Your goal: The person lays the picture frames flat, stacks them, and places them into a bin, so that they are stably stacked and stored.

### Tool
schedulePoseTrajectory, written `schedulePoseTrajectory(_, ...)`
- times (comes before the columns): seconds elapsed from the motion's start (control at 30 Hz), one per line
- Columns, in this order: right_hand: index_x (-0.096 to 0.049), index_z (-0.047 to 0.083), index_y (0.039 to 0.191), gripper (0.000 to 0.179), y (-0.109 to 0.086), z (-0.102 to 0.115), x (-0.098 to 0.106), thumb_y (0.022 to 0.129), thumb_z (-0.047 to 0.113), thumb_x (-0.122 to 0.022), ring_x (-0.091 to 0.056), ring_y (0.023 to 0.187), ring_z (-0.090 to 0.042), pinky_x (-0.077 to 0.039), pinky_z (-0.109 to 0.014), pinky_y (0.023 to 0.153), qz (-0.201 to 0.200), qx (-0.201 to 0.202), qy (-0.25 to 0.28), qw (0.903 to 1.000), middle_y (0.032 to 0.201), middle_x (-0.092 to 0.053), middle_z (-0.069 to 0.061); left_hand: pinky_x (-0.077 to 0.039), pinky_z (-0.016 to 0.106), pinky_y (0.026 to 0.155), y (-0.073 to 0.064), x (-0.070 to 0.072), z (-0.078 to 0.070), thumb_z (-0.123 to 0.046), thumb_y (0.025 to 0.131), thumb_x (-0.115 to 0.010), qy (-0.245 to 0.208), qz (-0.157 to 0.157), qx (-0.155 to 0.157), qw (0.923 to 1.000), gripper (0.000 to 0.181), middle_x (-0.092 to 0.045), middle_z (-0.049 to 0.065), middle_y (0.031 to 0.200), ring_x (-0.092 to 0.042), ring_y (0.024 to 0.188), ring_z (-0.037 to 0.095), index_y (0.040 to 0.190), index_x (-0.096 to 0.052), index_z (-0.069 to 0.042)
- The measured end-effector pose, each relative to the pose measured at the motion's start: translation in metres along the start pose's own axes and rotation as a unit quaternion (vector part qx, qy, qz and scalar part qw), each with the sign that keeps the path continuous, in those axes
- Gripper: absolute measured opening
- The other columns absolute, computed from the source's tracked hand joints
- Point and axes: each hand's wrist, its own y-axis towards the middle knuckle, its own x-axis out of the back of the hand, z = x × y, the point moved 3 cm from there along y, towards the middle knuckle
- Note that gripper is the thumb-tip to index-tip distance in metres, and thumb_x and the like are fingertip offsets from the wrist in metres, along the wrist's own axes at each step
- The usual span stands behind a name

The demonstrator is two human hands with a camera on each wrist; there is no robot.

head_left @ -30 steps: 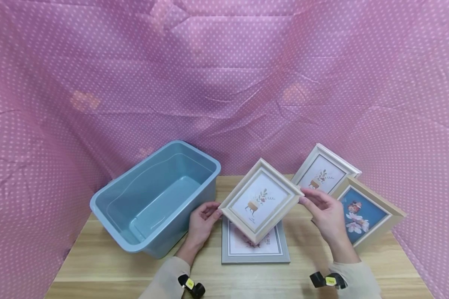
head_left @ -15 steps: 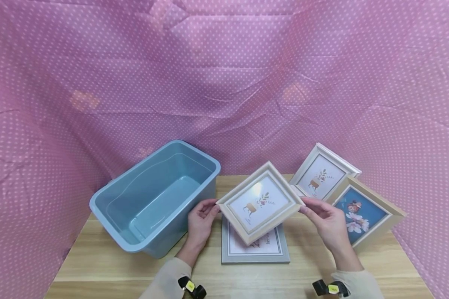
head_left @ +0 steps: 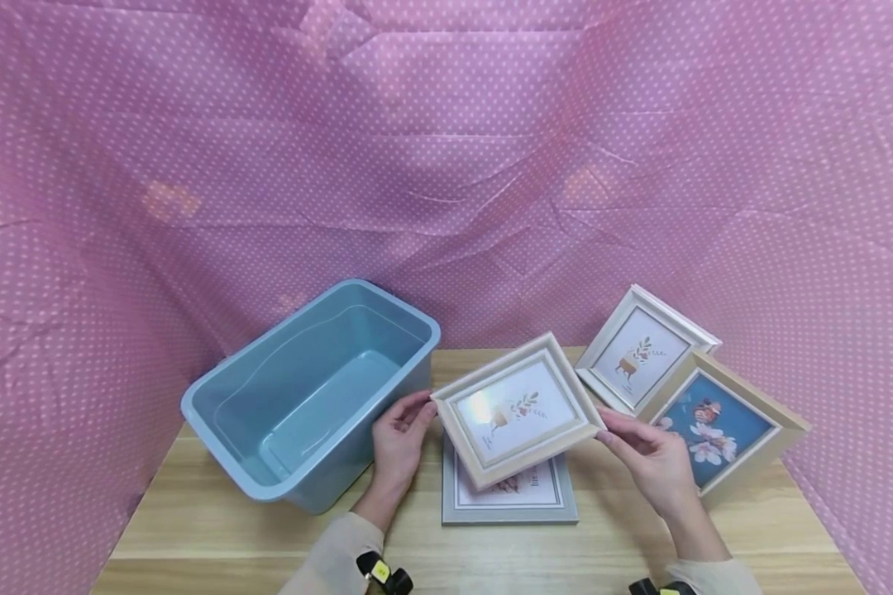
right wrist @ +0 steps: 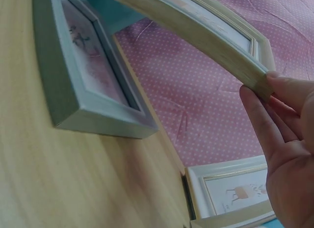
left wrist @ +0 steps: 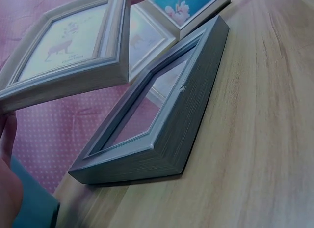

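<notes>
Between both hands, a cream picture frame (head_left: 517, 409) with a potted-plant print is held tilted in the air. My left hand (head_left: 398, 438) pinches its left corner, and my right hand (head_left: 658, 463) pinches its right corner between thumb and fingers. Below it a grey picture frame (head_left: 509, 514) lies flat on the table, partly covered in the head view. The wrist views show a gap between the raised frame and the grey one (left wrist: 147, 120). Just behind my right hand are a white picture frame (head_left: 636, 351) and a light-wood picture frame (head_left: 722, 430) with a blue flower picture, overlapping the white one.
A blue plastic bin (head_left: 305, 397) stands at the left of the wooden table (head_left: 491, 562), close by my left hand. Pink dotted cloth (head_left: 446, 165) hangs behind the table and along both sides.
The cream frame has turned clockwise in the head view, its right corner lowered along with my right hand. My left hand has risen slightly. The other frames and the bin stay put.
</notes>
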Motion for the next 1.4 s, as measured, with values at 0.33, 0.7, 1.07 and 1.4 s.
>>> schedulePoseTrajectory(0.33, -0.071, -0.021, 0.111, 0.025, -0.017, 0.0, -0.001, 0.086, -0.024, -0.072, -0.077, 0.111, 0.0, -0.062, -0.02, 0.09, -0.001, 0.007, -0.024, 0.9997, 0.125, -0.079, 0.012, -0.057, 0.018, 0.105, 0.001, -0.007, -0.008, 0.009, 0.095, -0.073, 0.026, 0.032, -0.058, 0.9975, 0.033, -0.067, 0.034, 0.138, -0.069, 0.119, -0.003, 0.128, -0.07, 0.013)
schedulePoseTrajectory(0.7, -0.069, -0.024, 0.117, 0.032, -0.032, 0.0, -0.005, 0.085, -0.028, -0.07, -0.074, 0.119, -0.003, -0.06, -0.021, 0.094, -0.001, 0.042, -0.005, 0.9991, 0.127, -0.078, 0.005, -0.058, 0.016, 0.101, 0.001, -0.011, -0.014, -0.001, 0.101, -0.073, 0.071, 0.033, -0.02, 0.9967, 0.036, -0.072, 0.025, 0.137, -0.069, 0.112, -0.002, 0.136, -0.069, 0.005)
schedulePoseTrajectory(1.07, -0.07, -0.025, 0.11, 0.029, -0.042, -0.003, -0.008, 0.082, -0.032, -0.069, -0.071, 0.128, -0.006, -0.057, -0.022, 0.1, 0.009, 0.083, -0.022, 0.9962, 0.134, -0.075, -0.002, -0.053, 0.014, 0.107, 0.002, -0.014, -0.014, -0.003, 0.104, -0.069, 0.103, 0.048, -0.021, 0.9933, 0.037, -0.065, 0.025, 0.146, -0.066, 0.133, 0.036, 0.14, -0.067, 0.004)
schedulePoseTrajectory(1.4, -0.073, -0.018, 0.117, 0.033, -0.054, -0.003, -0.012, 0.084, -0.024, -0.075, -0.071, 0.126, -0.005, -0.059, -0.022, 0.098, 0.003, 0.038, -0.076, 0.9964, 0.13, -0.073, -0.022, -0.051, 0.015, 0.111, 0.004, -0.013, -0.012, -0.001, 0.106, -0.064, 0.115, 0.089, -0.019, 0.9892, 0.038, -0.062, 0.026, 0.149, -0.061, 0.139, 0.043, 0.143, -0.065, 0.004)
